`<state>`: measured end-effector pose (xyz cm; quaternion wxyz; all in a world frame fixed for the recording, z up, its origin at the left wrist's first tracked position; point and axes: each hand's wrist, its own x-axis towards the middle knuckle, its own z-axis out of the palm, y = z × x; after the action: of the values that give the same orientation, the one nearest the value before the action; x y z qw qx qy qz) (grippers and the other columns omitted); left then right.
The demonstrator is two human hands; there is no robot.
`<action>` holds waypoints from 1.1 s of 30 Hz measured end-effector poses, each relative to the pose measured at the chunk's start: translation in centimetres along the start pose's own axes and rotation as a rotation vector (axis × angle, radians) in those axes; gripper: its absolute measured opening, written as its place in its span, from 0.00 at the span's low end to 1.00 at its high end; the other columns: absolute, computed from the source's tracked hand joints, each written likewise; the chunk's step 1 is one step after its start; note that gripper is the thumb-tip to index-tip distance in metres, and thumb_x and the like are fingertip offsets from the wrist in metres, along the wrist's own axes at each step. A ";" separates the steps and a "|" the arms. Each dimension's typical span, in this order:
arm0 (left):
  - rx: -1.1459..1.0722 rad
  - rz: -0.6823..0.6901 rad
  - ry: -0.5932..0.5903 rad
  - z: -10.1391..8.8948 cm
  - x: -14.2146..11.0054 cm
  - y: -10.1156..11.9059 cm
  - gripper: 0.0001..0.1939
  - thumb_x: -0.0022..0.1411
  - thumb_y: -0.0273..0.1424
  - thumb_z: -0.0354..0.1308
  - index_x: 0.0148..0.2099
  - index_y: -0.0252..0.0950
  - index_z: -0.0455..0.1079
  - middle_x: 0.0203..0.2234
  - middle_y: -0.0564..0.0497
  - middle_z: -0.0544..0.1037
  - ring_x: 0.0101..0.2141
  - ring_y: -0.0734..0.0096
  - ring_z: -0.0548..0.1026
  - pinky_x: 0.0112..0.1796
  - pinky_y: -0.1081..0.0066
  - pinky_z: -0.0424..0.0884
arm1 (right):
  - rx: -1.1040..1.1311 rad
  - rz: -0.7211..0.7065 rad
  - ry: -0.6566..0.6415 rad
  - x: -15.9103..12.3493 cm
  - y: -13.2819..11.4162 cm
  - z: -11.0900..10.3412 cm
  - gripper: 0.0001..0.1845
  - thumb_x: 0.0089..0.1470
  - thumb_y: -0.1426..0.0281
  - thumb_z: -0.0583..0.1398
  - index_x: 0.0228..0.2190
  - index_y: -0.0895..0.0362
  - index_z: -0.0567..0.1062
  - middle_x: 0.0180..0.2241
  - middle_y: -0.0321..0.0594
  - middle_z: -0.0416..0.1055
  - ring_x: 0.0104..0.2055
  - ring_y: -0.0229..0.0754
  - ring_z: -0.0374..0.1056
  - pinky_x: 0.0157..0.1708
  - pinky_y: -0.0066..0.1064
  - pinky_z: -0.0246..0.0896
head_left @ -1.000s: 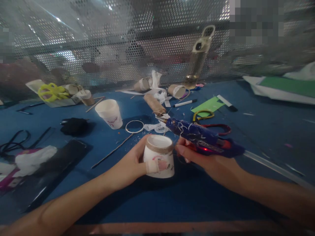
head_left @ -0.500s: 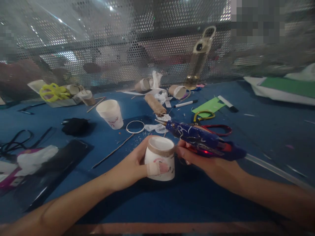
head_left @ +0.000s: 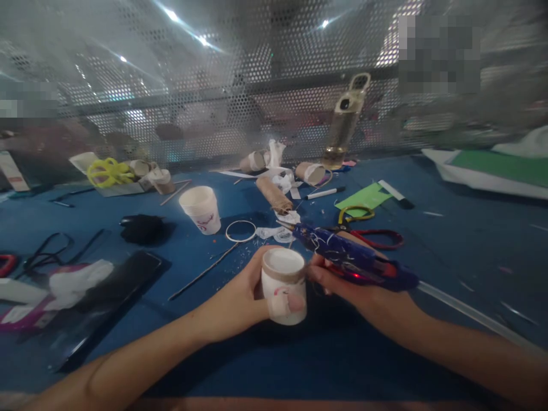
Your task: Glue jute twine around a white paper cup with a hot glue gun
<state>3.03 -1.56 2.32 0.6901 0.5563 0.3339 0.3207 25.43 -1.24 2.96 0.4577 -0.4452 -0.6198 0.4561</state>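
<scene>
Since the earlier frame, the whole scene has slid lower and slightly right in the view, while both hands and the white cup [head_left: 285, 313] keep nearly the same places over the desk [head_left: 214, 374]; a red loop [head_left: 7, 265] now shows at the left edge. The left hand [head_left: 240, 299] is wrapped around the cup, its thumb, with a pale strip on it, across the front. The cup is roughly upright, a brown twine band [head_left: 285, 278] just below its rim.

The right hand [head_left: 362, 294] is curled around the blue glue gun [head_left: 346, 254], fingers narrow and close beside the cup's right side. The gun's nozzle points left, above and apart from the cup; a clear glue stick [head_left: 471, 313] extends from its rear.

Beyond the hands are a thin hoop [head_left: 226, 231], a brown roll [head_left: 272, 194] and red-and-yellow-handled scissors [head_left: 385, 240]. Stacked paper cups [head_left: 208, 221] stand to the left; a clear bottle [head_left: 342, 128] is near the perforated screen [head_left: 257, 97].
</scene>
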 end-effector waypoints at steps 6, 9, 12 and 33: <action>-0.006 -0.001 0.043 -0.4 -0.1 -0.4 0.34 0.57 0.38 0.77 0.58 0.43 0.61 0.45 0.52 0.73 0.48 0.62 0.73 0.52 0.58 0.69 | 0.000 -0.015 -0.006 0.0 0.3 -0.1 0.13 0.52 0.60 0.72 0.29 0.48 0.74 0.26 0.30 0.74 0.28 0.41 0.72 0.30 0.33 0.74; 0.013 -0.006 0.010 -0.6 -0.2 -0.4 0.30 0.61 0.38 0.74 0.58 0.44 0.63 0.44 0.52 0.73 0.48 0.62 0.73 0.51 0.60 0.68 | -0.034 -0.040 -0.013 0.0 0.2 -0.2 0.10 0.56 0.61 0.69 0.28 0.48 0.74 0.26 0.31 0.75 0.28 0.40 0.72 0.31 0.33 0.73; 0.010 0.038 -0.004 -0.5 -0.2 -0.2 0.27 0.63 0.36 0.73 0.59 0.44 0.65 0.48 0.51 0.73 0.50 0.64 0.71 0.53 0.62 0.68 | -0.024 -0.032 -0.008 0.0 0.1 -0.1 0.12 0.53 0.62 0.72 0.28 0.49 0.74 0.27 0.30 0.75 0.28 0.40 0.71 0.32 0.33 0.73; 0.023 0.272 0.192 -2.1 -0.7 0.2 0.33 0.56 0.30 0.77 0.61 0.50 0.70 0.52 0.51 0.77 0.53 0.60 0.76 0.54 0.61 0.72 | -0.141 -0.487 -0.116 -0.8 1.0 -1.8 0.13 0.58 0.76 0.69 0.37 0.46 0.74 0.35 0.30 0.78 0.35 0.39 0.77 0.37 0.32 0.74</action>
<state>0.94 -0.91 2.22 0.5990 0.5709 0.3235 0.4589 27.49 -1.58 2.17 0.4857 -0.2865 -0.7643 0.3130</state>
